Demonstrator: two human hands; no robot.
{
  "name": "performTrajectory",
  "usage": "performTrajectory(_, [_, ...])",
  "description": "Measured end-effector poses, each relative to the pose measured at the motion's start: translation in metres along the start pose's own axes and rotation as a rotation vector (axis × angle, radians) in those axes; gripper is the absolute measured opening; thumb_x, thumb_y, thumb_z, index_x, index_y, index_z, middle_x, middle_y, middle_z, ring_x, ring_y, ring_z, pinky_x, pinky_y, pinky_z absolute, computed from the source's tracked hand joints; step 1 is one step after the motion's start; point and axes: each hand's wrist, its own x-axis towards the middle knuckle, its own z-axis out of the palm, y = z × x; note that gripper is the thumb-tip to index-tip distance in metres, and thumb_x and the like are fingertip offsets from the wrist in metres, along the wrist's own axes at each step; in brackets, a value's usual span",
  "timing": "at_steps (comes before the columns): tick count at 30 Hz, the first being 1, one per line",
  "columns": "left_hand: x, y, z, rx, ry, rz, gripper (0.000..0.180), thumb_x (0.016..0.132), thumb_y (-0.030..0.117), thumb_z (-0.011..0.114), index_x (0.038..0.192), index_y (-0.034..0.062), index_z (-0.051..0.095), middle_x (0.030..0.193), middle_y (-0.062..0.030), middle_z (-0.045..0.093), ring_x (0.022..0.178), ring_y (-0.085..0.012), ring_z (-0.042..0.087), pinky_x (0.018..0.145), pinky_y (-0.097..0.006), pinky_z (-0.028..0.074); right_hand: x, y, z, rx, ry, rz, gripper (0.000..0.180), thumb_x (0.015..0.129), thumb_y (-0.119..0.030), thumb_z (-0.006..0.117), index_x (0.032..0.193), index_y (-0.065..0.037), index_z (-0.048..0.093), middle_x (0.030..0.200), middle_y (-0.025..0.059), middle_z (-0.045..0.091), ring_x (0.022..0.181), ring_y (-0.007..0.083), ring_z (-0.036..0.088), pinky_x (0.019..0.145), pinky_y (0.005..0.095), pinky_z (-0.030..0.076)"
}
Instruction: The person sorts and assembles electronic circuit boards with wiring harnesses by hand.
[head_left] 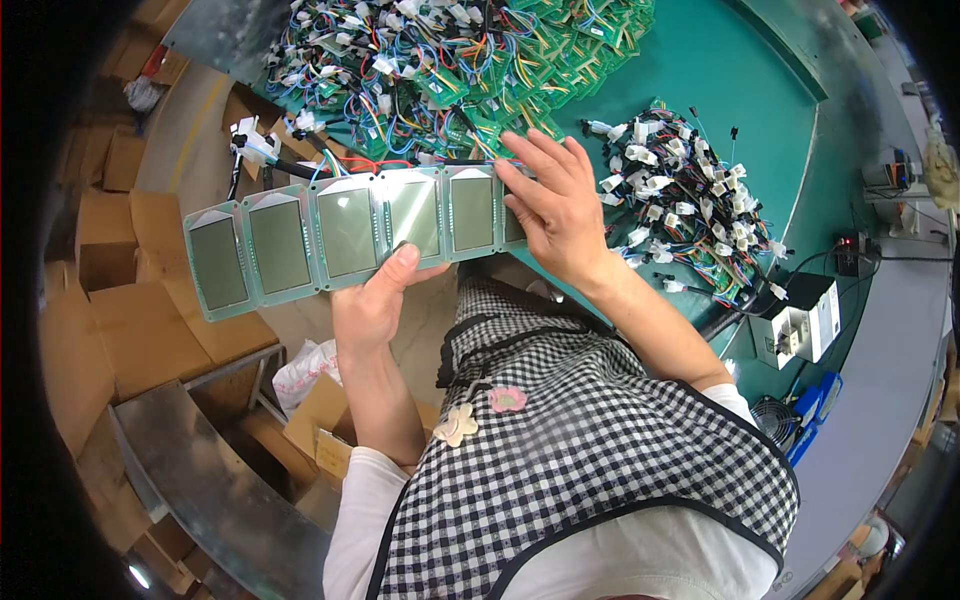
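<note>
A strip of several joined green circuit boards with grey display screens [345, 232] is held up in front of me, tilted slightly. My left hand [375, 305] grips it from below near the middle, its thumb on the front of one screen and the other fingers mostly behind. Over the strip's right end lies my right hand [555, 205], back toward me, fingers stretched out and spread past the upper edge; it covers most of the last screen. Coloured wires and white connectors [258, 145] show behind the strip's upper edge.
A large heap of wired green boards [440, 75] lies at the far side of the green tabletop [720, 60]. To the right sit a pile of cables with white connectors [690, 190], a black-and-white device [800, 325] and a small fan [775, 418]. Cardboard boxes [145, 335] fill the left.
</note>
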Motion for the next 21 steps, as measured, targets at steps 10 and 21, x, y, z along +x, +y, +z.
performTrajectory(10, [0.002, -0.002, -0.023, -0.046, 0.11, 0.018, 0.039, 0.082, 0.004, 0.051, 0.118, -0.0038, 0.04, 0.109, -0.0152, 0.051, 0.093, -0.0257, 0.057, 0.071, -0.038, 0.054, -0.026, 0.002, 0.001, 0.42, 0.153, 0.205, 0.024, 0.066, -0.001, 0.063, 0.09, -0.002, 0.059, 0.104, 0.0131, 0.056, 0.098, 0.0305, 0.051, 0.086, 0.0392, 0.037])
performTrajectory(21, [0.0, -0.005, -0.016, -0.064, 0.05, -0.007, 0.042, 0.081, 0.005, 0.053, 0.12, -0.0042, 0.038, 0.109, -0.0151, 0.052, 0.095, -0.0251, 0.056, 0.073, -0.038, 0.054, -0.003, 0.01, 0.025, 0.235, 0.106, 0.008, 0.021, 0.065, -0.004, 0.065, 0.086, -0.008, 0.061, 0.102, 0.0066, 0.059, 0.098, 0.0269, 0.052, 0.088, 0.0443, 0.037])
